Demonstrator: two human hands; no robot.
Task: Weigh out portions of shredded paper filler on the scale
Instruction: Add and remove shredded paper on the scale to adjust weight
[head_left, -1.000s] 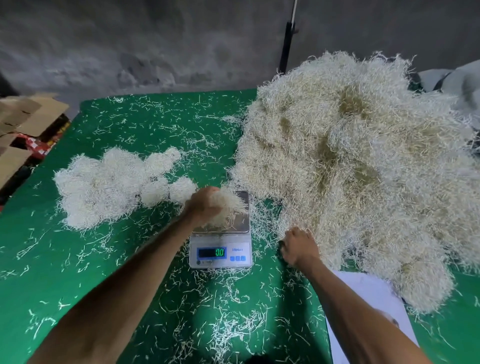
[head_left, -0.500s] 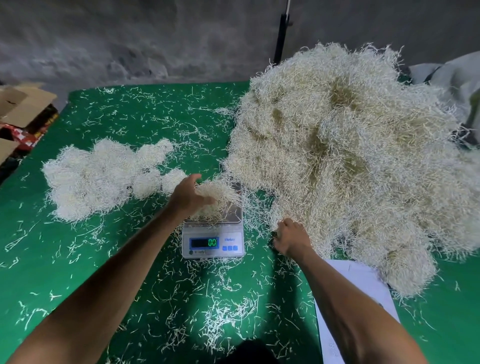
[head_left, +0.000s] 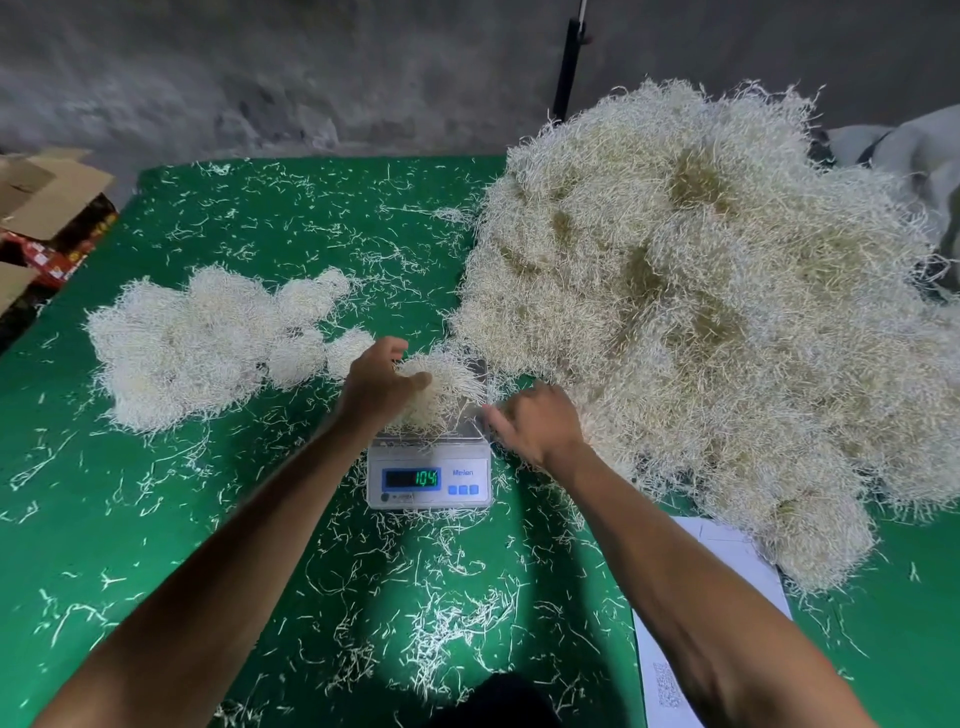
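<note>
A tuft (head_left: 441, 387) sits on the scale (head_left: 428, 467), at 9 o'clock of the big pile (head_left: 701, 312). The left hand (head_left: 382, 384) touches it with loose fingers. The right hand (head_left: 537, 423) pinches a few strands. Leaning on the pan could give a wrong number.

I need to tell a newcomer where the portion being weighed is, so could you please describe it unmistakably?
Start at the green table and find the small white digital scale near its middle. The clump on the scale lies on its metal platform, between the left hand and right hand. Unlike the huge heap or the finished portions, it alone sits on the platform.
</note>
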